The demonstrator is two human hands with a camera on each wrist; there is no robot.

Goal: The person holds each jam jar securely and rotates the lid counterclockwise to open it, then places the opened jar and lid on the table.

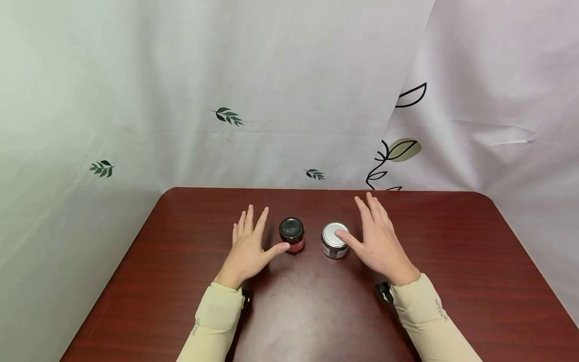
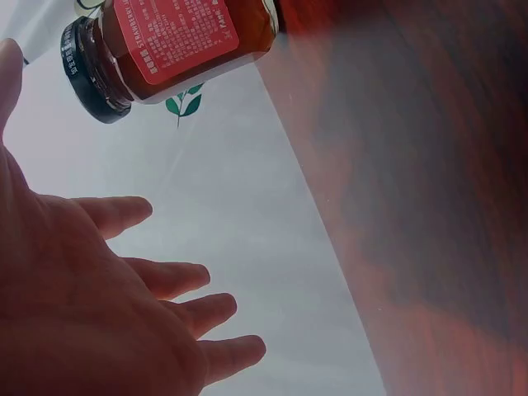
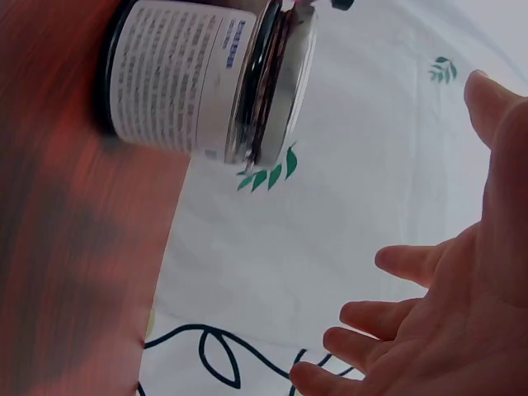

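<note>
Two lidded jars stand upright side by side on the table, a small gap between them. The left one, a jam jar (image 1: 291, 235) with a black lid, has a red label that faces the left wrist camera. A wider dark jar (image 1: 334, 241) with a silver lid and a white printed label stands to its right. My left hand (image 1: 248, 251) is left of the jam jar, fingers straight and spread, thumb overlapping its lower edge in the head view. On the other side my right hand (image 1: 377, 241) is spread likewise, its thumb overlapping the silver lid. Both palms hold nothing.
The dark red wooden table (image 1: 294, 322) has rounded far corners. White cloth (image 1: 289, 90) with printed leaves hangs behind it and along both sides. A black strap (image 1: 384, 291) shows at the right wrist, by the sleeve cuff.
</note>
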